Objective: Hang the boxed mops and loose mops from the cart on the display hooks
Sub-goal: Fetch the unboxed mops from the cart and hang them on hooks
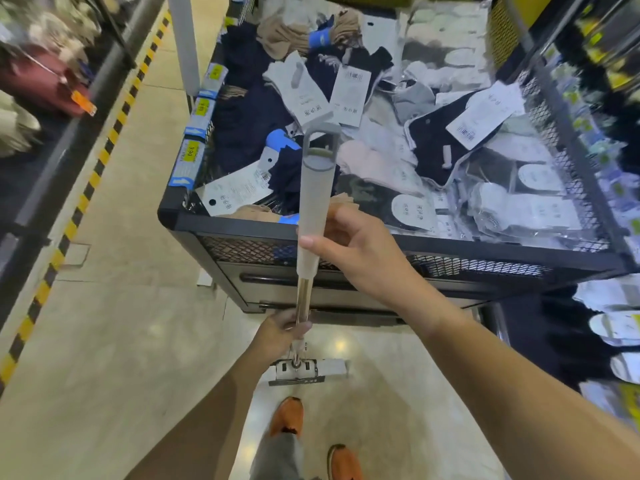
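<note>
I hold a loose mop (313, 202) upright in front of me. It has a grey handle grip with a hanging loop at the top, a metal pole below, and a white flat head (304, 368) near the floor. My right hand (353, 251) grips the grey grip, thumb across its front. Lower down, my left hand (282, 329) grips the metal pole just above the head. No display hooks for mops show in this view.
A black mesh bin (346, 233) full of packaged socks stands right behind the mop. A shelf edge with yellow-black tape (86, 188) runs along the left. More packaged goods hang on the right (616, 323). My orange shoes (287, 415) stand on the tiled floor.
</note>
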Available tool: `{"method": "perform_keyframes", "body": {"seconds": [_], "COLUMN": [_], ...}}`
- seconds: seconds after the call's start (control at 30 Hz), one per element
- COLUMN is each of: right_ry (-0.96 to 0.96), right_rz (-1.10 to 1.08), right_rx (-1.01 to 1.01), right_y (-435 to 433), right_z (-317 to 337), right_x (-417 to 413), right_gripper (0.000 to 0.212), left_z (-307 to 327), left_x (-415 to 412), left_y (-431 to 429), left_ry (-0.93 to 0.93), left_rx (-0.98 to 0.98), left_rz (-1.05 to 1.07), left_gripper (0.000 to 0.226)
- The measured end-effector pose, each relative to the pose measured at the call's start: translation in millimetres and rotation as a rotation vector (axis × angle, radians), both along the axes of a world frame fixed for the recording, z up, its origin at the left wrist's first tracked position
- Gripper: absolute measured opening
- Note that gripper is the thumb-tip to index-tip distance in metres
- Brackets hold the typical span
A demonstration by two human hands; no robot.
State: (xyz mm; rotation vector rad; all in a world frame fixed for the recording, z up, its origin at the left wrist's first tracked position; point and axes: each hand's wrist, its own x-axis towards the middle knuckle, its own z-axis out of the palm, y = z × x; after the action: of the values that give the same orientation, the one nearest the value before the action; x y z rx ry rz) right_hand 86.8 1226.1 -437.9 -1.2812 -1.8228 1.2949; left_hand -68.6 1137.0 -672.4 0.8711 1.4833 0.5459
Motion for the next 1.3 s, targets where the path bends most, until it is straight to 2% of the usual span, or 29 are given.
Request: {"method": "perform_keyframes", "body": {"seconds": [0.1,0.23,0.33,0.5,0.67,0.73,0.83,0.97,1.13,1.3], "right_ry": [0.022,0.137,0.23,0.311,0.388,0.442,0.519,0.613,0.675,0.681], "right_rz": [0.016,0.05,0.123,0.312,0.487,0.559,0.677,0.765,0.911,1.016], "right_rx": [0.043,0.101,0.142,0.275,0.322,0.327,0.32,0.297,0.266,0.268], "right_y": [-5.8,-17.5,-33.6,-69.1,-113.2,-135.2,-176.5,-234.6,-304.5,-401.4], "right_z": [30.7,90.7,146.0,257.8,363.6,399.3,449.1,500.8,542.1,565.8], "right_x": [0.0,-2.3,-5.4,-21.7,-49.0,-64.0,-86.4,-120.5,-161.3,-212.1], "right_gripper": [0.036,0.029,0.019,0.01,0.011,0.018,0.019,0.029,0.02,0.024], "left_z": [27.5,87.1,146.1,256.6,357.1,392.9,438.3,490.2,531.3,549.5], "left_x": [1.8,2.2,3.5,4.5,-5.9,-10.2,-19.5,-34.1,-54.7,-83.4], "left_y": [-11.0,-27.0,-49.6,-98.9,-155.1,-179.9,-219.0,-280.3,-355.7,-452.9], "left_ry": [0.015,0.063,0.095,0.153,0.221,0.231,0.225,0.229,0.301,0.335], "left_rx": [0.035,0.106,0.173,0.333,0.472,0.523,0.589,0.67,0.719,0.755], "left_rz": [0.024,0.064,0.135,0.276,0.421,0.493,0.595,0.714,0.809,0.952], "left_gripper": [0.023,0.013,0.006,0.014,0.013,0.01,0.018,0.022,0.015,0.014]}}
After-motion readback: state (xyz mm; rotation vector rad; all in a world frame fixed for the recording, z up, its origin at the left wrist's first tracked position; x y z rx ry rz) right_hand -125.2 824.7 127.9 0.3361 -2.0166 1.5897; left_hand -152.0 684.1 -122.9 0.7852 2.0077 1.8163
